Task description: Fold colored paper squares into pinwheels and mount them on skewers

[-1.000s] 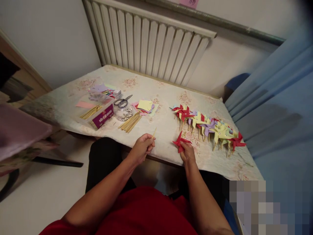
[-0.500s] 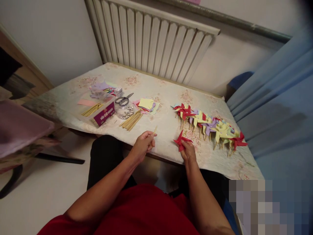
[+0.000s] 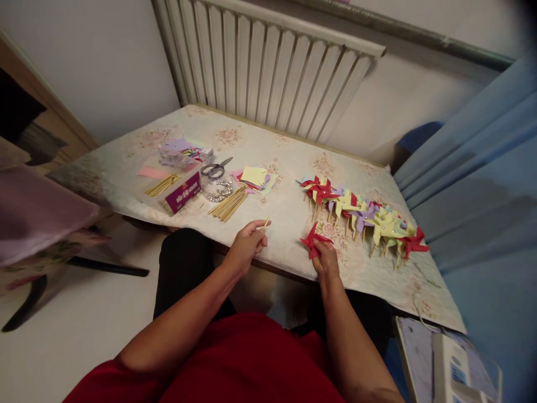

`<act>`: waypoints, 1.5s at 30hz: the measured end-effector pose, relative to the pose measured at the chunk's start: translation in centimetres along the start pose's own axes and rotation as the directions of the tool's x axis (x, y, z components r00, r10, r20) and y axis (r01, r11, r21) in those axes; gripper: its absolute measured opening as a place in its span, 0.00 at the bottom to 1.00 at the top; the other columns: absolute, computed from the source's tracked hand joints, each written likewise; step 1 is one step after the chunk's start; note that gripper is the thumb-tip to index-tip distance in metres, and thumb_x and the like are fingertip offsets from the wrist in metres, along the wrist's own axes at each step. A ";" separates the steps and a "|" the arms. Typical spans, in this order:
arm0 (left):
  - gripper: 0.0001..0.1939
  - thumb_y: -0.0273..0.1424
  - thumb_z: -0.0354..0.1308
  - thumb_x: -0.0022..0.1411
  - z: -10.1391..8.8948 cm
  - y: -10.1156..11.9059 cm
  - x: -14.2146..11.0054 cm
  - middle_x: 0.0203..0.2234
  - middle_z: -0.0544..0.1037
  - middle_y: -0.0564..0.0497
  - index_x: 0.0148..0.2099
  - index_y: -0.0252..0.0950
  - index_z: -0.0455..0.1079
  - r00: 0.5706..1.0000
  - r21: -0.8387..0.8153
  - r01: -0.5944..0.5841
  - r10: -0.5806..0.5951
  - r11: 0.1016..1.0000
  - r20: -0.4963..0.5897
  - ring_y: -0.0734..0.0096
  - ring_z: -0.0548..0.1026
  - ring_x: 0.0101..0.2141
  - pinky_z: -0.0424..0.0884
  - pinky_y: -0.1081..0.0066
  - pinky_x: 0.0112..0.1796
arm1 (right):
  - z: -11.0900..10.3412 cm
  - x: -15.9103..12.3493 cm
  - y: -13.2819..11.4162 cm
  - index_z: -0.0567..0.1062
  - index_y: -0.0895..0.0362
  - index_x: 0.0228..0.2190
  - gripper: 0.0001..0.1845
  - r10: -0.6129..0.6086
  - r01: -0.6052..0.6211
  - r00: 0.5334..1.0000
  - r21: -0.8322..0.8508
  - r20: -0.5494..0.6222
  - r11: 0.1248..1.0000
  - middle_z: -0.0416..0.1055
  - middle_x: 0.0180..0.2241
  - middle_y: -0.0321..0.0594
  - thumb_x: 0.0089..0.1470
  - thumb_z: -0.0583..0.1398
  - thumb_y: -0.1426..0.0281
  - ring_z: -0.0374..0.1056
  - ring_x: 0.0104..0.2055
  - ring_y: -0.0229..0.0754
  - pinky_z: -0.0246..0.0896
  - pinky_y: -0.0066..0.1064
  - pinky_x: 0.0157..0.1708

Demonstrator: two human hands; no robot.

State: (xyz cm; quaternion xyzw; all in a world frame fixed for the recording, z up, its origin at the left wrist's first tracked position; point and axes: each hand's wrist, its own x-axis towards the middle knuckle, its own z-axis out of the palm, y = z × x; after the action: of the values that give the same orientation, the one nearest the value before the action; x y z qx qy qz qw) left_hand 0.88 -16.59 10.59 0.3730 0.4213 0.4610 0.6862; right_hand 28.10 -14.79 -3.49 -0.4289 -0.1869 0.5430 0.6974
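My left hand (image 3: 250,244) is closed in a pinch on a thin wooden stick (image 3: 266,223), whose pale tip pokes up past the fingers; the rest is hidden in the hand. A red paper pinwheel (image 3: 311,240) is pinched in my right hand (image 3: 327,261), its blades turned upward over the table's front edge. The two hands are apart. Beyond my left hand lies a bundle of wooden sticks (image 3: 229,205). Finished pinwheels on sticks, in red, yellow and purple, lie in a row (image 3: 364,217) to the right of my right hand.
Past the sticks are a clear round tub of small metallic pieces (image 3: 218,191), scissors (image 3: 216,168), a stack of coloured paper (image 3: 254,176) and a purple-and-white box (image 3: 182,193). A radiator (image 3: 268,67) stands behind the table (image 3: 289,154). A white device (image 3: 453,364) sits at lower right.
The view has shifted slightly, so the table things appear a little further right. Both hands keep their grips, with hardly any movement.
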 end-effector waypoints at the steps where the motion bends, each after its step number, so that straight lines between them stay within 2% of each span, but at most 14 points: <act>1: 0.19 0.32 0.55 0.57 0.0 0.1 0.0 0.17 0.66 0.59 0.51 0.35 0.67 1.000 0.010 0.008 -0.007 1.000 -0.005 0.84 0.50 0.13 0.43 0.78 0.17 | 0.0 0.0 0.0 0.75 0.61 0.27 0.14 -0.002 0.002 1.000 -0.001 0.004 1.000 0.77 0.27 0.36 0.37 0.73 0.75 0.74 0.28 0.36 0.77 0.35 0.39; 4: 0.16 0.32 0.56 0.56 0.1 0.0 0.1 0.19 0.69 0.57 0.48 0.34 0.68 0.999 0.023 -0.011 0.012 1.000 -0.035 0.84 0.54 0.13 0.46 0.77 0.17 | 0.1 -0.2 -0.1 0.75 0.60 0.27 0.14 -0.007 0.007 1.000 -0.011 0.015 1.000 0.77 0.27 0.36 0.37 0.73 0.75 0.75 0.28 0.37 0.76 0.39 0.42; 7: 0.12 0.30 0.57 0.53 0.1 -0.3 0.3 0.24 0.73 0.53 0.41 0.33 0.68 0.997 -0.006 -0.046 0.046 0.999 -0.058 0.83 0.61 0.16 0.51 0.77 0.18 | 0.2 -0.3 -0.1 0.75 0.61 0.27 0.14 -0.010 0.010 1.000 -0.015 0.015 1.000 0.76 0.27 0.36 0.37 0.73 0.75 0.75 0.28 0.37 0.76 0.38 0.43; 13: 0.09 0.32 0.59 0.54 -0.1 -0.5 0.6 0.20 0.70 0.56 0.36 0.34 0.66 0.997 -0.056 -0.057 0.054 0.997 -0.056 0.86 0.53 0.14 0.43 0.77 0.17 | 0.0 -0.1 0.0 0.74 0.59 0.27 0.14 -0.018 0.018 1.000 -0.012 0.017 1.000 0.76 0.27 0.35 0.37 0.72 0.75 0.75 0.29 0.38 0.75 0.42 0.45; 18: 0.09 0.33 0.60 0.54 -0.1 -0.3 0.4 0.17 0.67 0.59 0.32 0.36 0.62 0.998 -0.059 -0.041 0.039 0.997 -0.040 0.86 0.51 0.13 0.41 0.77 0.16 | 0.0 0.0 0.1 0.74 0.60 0.26 0.13 -0.016 0.016 1.000 -0.014 -0.011 1.000 0.76 0.26 0.36 0.37 0.72 0.75 0.75 0.28 0.37 0.77 0.37 0.40; 32: 0.10 0.32 0.60 0.53 -0.1 -0.1 0.1 0.16 0.67 0.58 0.30 0.36 0.61 0.999 -0.085 -0.028 0.025 0.996 -0.036 0.86 0.51 0.13 0.41 0.77 0.17 | 0.4 -0.4 -0.1 0.73 0.60 0.24 0.13 -0.020 0.019 1.000 -0.023 -0.015 1.000 0.75 0.25 0.35 0.37 0.72 0.75 0.74 0.26 0.37 0.77 0.32 0.35; 45: 0.09 0.32 0.59 0.53 -0.1 -0.2 0.2 0.16 0.66 0.59 0.31 0.36 0.61 0.999 -0.056 -0.023 0.020 0.998 -0.050 0.86 0.51 0.13 0.41 0.77 0.16 | 0.1 -0.2 -0.1 0.73 0.60 0.25 0.13 -0.016 0.016 1.000 -0.034 -0.003 0.999 0.75 0.25 0.34 0.39 0.72 0.75 0.74 0.27 0.36 0.77 0.35 0.39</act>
State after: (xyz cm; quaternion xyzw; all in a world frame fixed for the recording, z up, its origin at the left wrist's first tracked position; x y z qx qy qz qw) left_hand 0.92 -16.51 10.33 0.3463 0.4207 0.4891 0.6811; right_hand 28.04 -14.92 -3.33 -0.4401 -0.1982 0.5334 0.6946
